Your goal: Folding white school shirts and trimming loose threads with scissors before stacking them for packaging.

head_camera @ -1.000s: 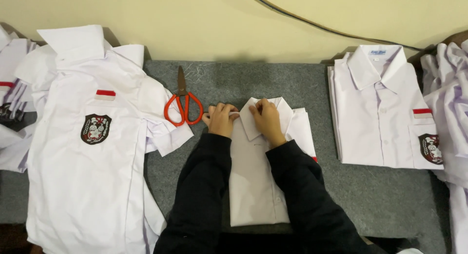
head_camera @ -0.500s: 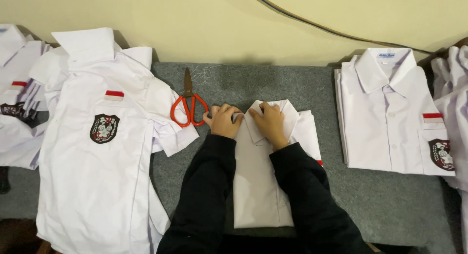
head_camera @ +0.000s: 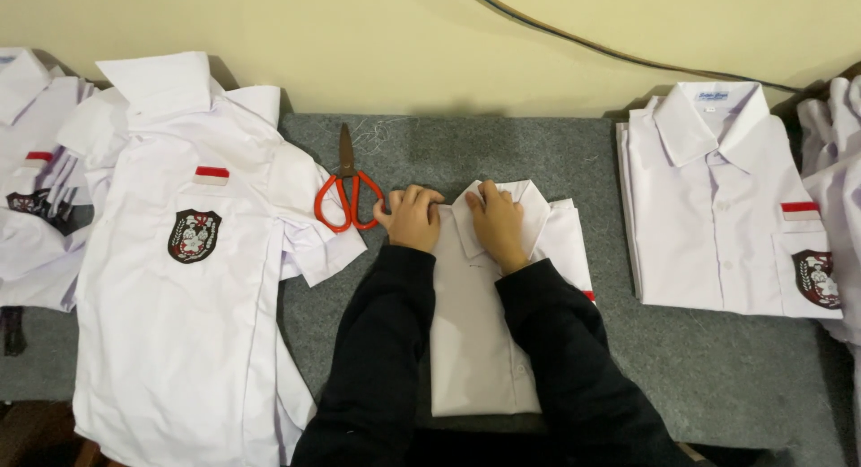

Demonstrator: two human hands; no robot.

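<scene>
Both hands press flat on the folded shirt (head_camera: 489,341) at its collar end: left hand (head_camera: 413,218) at the shirt's left shoulder, right hand (head_camera: 496,223) on the collar, fingers together. Shirt lies mid-bench (head_camera: 700,368), long axis running toward the person. Scissors (head_camera: 348,198) sit just left; a folded stack (head_camera: 717,207) lies well right.

– What is laid on the grey table (head_camera: 717,377)?
– A folded white shirt (head_camera: 480,341) is laid in the middle. Red scissors (head_camera: 348,196) are laid beside it. Open shirts (head_camera: 179,279) are spread at the left. A neat shirt stack (head_camera: 717,207) is set at the right.
</scene>
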